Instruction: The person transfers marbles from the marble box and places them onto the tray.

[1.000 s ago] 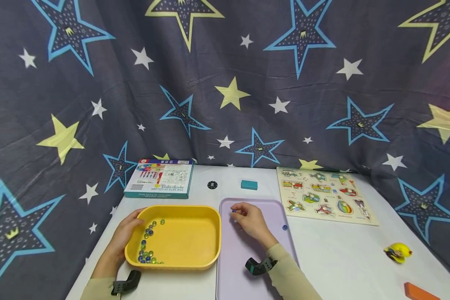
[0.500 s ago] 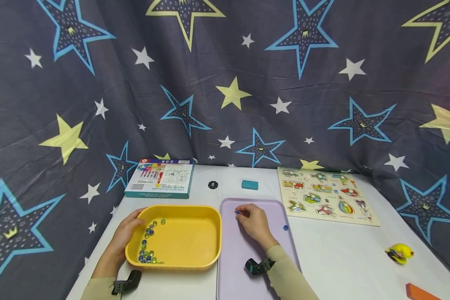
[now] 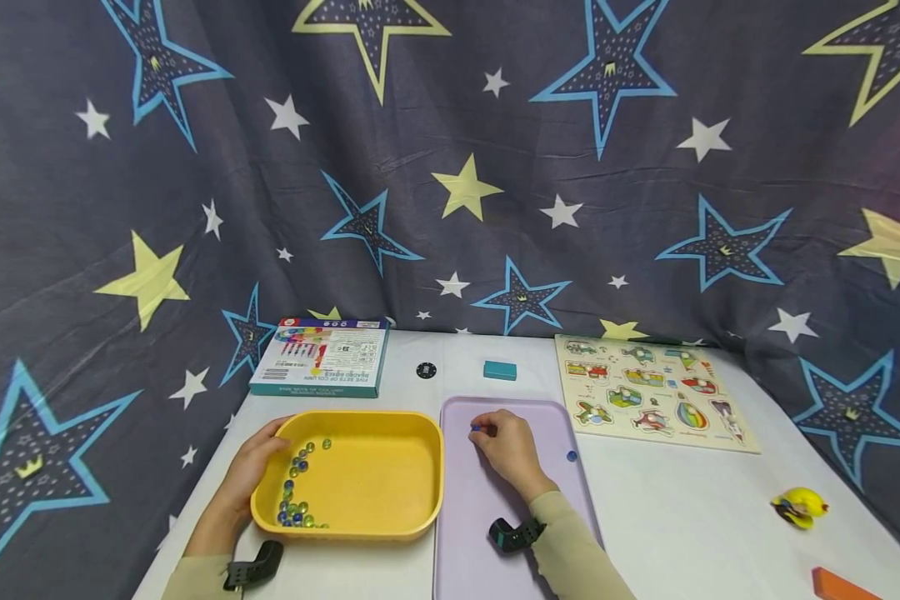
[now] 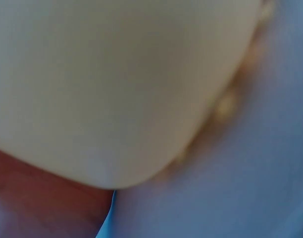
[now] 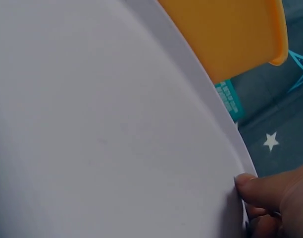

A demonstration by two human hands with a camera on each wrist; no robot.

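A yellow tub (image 3: 375,467) stands on the table with several blue and green glass marbles (image 3: 288,512) gathered along its left side. My left hand (image 3: 249,468) grips the tub's left end, some fingers hidden by the wall. In the left wrist view the tub (image 4: 117,89) is a blurred pale shape. Over the upper part of the lilac tray (image 3: 468,533), my right hand (image 3: 506,446) pinches a small blue marble (image 3: 476,428), mostly covered by the fingertips. Another blue marble (image 3: 572,456) lies near the tray's right edge.
Behind the tub lies a boxed toy (image 3: 322,358). A black disc (image 3: 426,370) and a teal block (image 3: 500,370) lie farther back. To the right are a wooden picture puzzle (image 3: 648,392), a yellow toy figure (image 3: 798,507) and an orange block (image 3: 840,583). A star-patterned curtain (image 3: 420,167) hangs behind.
My right hand has shifted slightly right and down over the tray, and less of the pinched marble shows than half a second ago. The left hand and the tub have stayed put.
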